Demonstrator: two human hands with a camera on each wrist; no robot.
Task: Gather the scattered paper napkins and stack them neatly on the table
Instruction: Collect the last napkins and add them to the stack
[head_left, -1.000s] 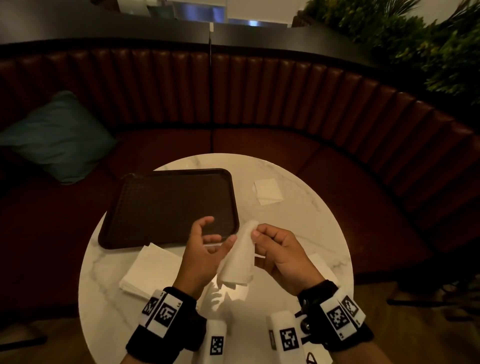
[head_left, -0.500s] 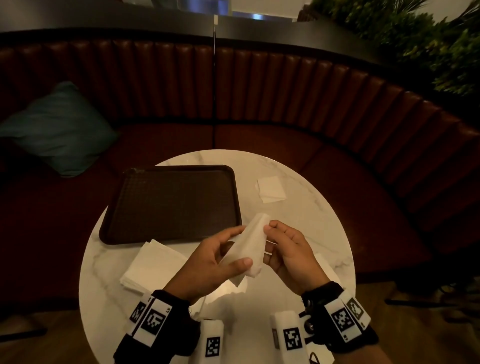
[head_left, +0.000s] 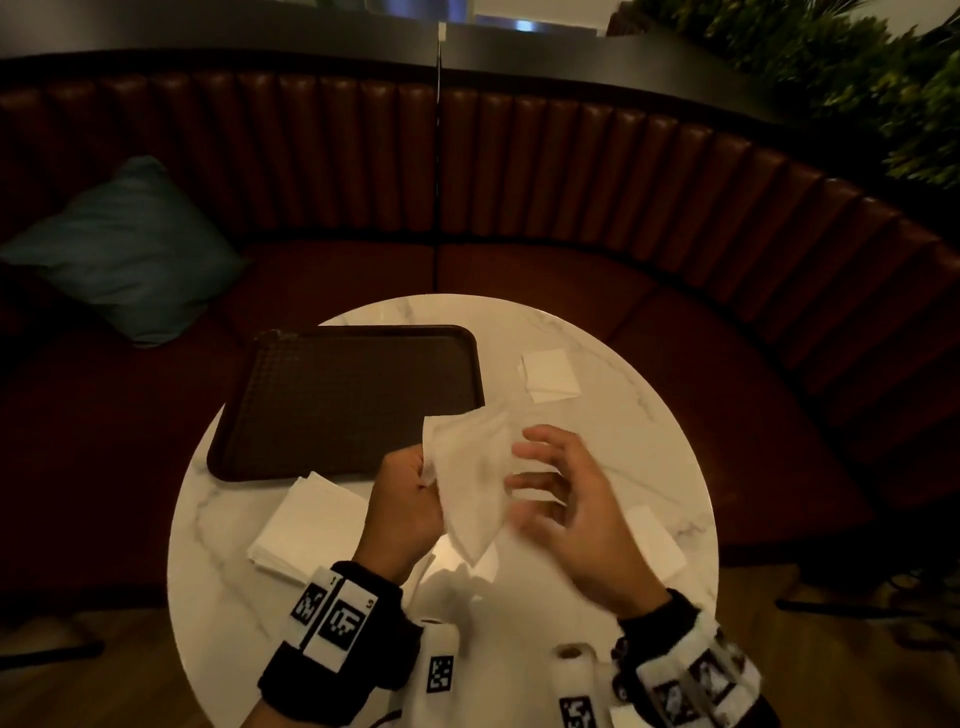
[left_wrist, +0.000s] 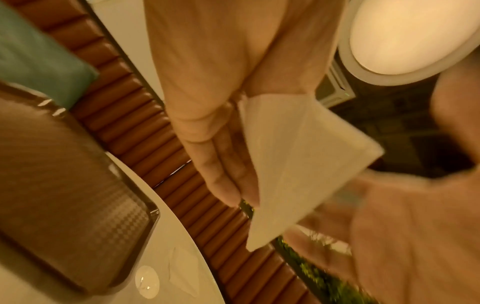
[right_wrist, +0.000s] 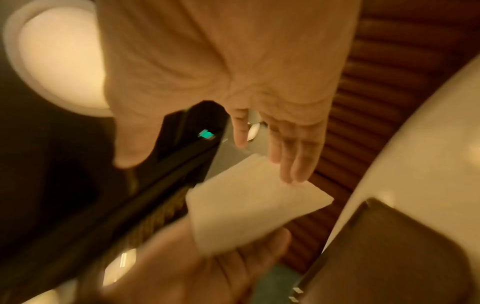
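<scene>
A white paper napkin hangs above the round marble table, pinched at its left edge by my left hand. In the left wrist view the napkin lies against the left fingers. My right hand hovers just right of it with fingers spread and relaxed, holding nothing; in the right wrist view its fingers are straight above the napkin. A stack of napkins lies at the table's left front. One loose napkin lies at the far right, another beside my right wrist.
A dark brown tray with nothing on it takes up the table's far left. A curved red-brown bench wraps around the table, with a teal cushion at the left. Plants stand behind at the upper right.
My right hand has let go of the napkin and opened, drawing slightly to the right. The left hand now holds the napkin alone, and it hangs spread wider than before.
</scene>
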